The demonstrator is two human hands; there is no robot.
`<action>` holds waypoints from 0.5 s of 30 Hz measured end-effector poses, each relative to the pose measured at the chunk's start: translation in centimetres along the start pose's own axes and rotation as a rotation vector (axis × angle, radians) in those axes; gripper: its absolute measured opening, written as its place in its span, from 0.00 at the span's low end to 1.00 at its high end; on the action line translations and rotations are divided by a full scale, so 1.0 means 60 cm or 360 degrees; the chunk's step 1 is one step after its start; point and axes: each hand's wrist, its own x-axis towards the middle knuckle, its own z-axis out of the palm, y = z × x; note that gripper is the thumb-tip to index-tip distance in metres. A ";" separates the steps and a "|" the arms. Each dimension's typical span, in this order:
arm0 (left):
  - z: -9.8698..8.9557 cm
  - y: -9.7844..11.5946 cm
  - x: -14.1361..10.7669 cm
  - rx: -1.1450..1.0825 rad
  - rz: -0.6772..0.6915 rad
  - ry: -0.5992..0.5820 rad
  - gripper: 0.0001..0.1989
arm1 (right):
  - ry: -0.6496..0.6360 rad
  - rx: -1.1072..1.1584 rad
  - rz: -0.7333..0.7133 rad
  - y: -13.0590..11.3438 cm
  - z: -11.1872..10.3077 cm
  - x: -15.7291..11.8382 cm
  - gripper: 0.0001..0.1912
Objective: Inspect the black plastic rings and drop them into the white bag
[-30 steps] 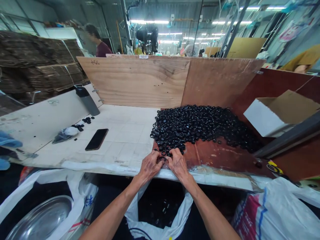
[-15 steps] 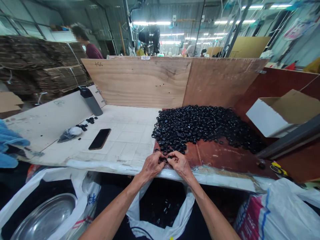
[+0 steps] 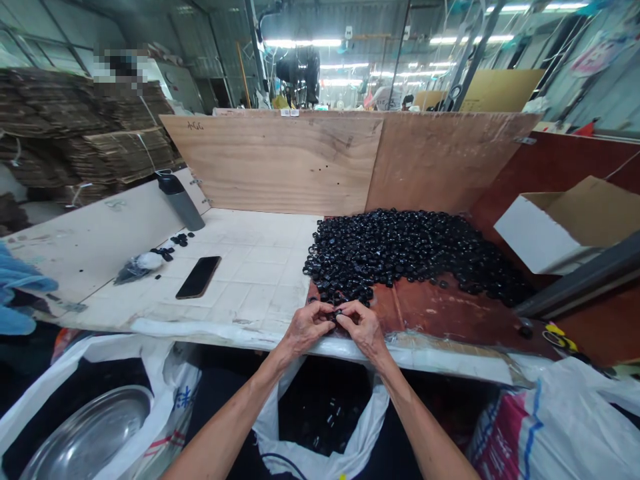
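The head camera faces forward and down, close above the left hand (image 3: 306, 331) and right hand (image 3: 365, 330).

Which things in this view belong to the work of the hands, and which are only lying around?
Part of the work:
left hand
right hand
pile of small black rings
brown board under the pile

Only lying around:
smartphone
dark bottle
steel basin

Way left: over the white tiled tabletop (image 3: 255, 280), from the left hand (image 3: 306, 330) to the smartphone (image 3: 199, 277).
Blocked ahead: heap of black rings (image 3: 400, 257), then the plywood backboard (image 3: 280, 163).
Blocked right: open cardboard box (image 3: 545, 227), dark metal bar (image 3: 580, 273).
Way down: past the table edge, into the open white plastic sack (image 3: 267, 420) below the right hand (image 3: 363, 329).
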 end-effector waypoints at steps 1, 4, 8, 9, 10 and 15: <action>-0.001 -0.001 -0.001 -0.0049 -0.0020 -0.0015 0.15 | 0.0002 0.0008 -0.0003 0.001 0.000 -0.001 0.06; -0.001 -0.003 -0.004 -0.0131 -0.0037 0.0000 0.15 | -0.0002 -0.0045 0.0006 0.003 0.002 -0.005 0.05; -0.002 -0.001 -0.006 -0.0149 0.0023 0.0055 0.14 | 0.0006 -0.0222 -0.0108 -0.003 0.003 -0.006 0.08; -0.003 0.001 -0.006 -0.0130 0.0046 0.0059 0.14 | 0.0005 -0.0247 -0.0151 -0.006 0.003 -0.005 0.08; -0.004 0.003 -0.007 -0.0096 0.0074 0.0062 0.13 | 0.0004 -0.0266 -0.0180 -0.009 0.003 -0.004 0.07; -0.008 0.005 -0.008 0.0088 0.0252 0.0043 0.13 | -0.0010 -0.0312 -0.0175 -0.010 0.001 -0.002 0.06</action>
